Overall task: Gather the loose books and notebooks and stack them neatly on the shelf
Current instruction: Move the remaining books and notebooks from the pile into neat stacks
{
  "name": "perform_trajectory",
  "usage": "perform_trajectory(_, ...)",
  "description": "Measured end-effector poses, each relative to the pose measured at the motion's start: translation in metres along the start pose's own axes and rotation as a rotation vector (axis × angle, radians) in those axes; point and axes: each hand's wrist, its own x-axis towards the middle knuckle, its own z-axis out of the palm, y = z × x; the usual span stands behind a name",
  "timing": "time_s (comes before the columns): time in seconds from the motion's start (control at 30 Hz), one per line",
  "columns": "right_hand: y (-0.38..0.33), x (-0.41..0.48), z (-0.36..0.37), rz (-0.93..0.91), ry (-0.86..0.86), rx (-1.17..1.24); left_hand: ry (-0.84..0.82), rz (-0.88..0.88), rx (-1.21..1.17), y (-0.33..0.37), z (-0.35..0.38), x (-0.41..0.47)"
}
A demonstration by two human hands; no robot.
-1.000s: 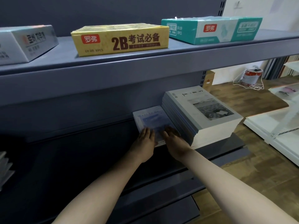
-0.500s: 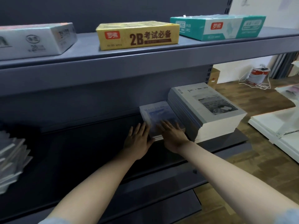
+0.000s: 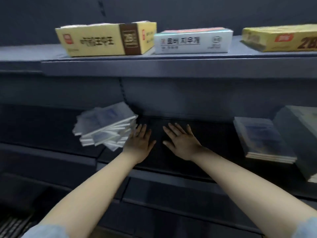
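Moving off stack (image 3: pixel 262 138) toward loose pile (image 3: pixel 106 126)

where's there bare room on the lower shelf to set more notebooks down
The widest bare stretch of the lower shelf lies between the messy notebook pile and the thin neat stack; the left hand and right hand are spread open over it. The right end is crowded: that stack sits close beside the tall stack.

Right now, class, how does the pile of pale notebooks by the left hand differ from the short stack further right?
The pile of pale blue notebooks is fanned askew; the short stack of blue-covered notebooks has aligned edges. The pile looks taller than the stack. Both lie on the dark grey shelf.
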Motion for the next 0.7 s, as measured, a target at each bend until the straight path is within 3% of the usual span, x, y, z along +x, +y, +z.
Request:
perform_trajectory(0.17, -0.075, 0.042, 0.005, -0.165, 0.028, -0.016, 0.072, -0.136, 0.005, -0.079, 0.003, -0.043)
perform_trajectory(0.3, -0.126, 0.074, 0.007, -0.259, 0.064, -0.033, 0.242, -0.189, -0.027, -0.123, 0.004, -0.079)
perform_trajectory(0.5, -0.191, 0.111, 0.007, -0.331, 0.082, -0.054, 0.202, -0.324, 0.056, -0.178, 0.013, -0.109)
perform_trajectory(0.7, -0.208, 0.138, 0.000, -0.374, 0.110, -0.130, 0.220, -0.383, -0.015, -0.197, 0.016, -0.109)
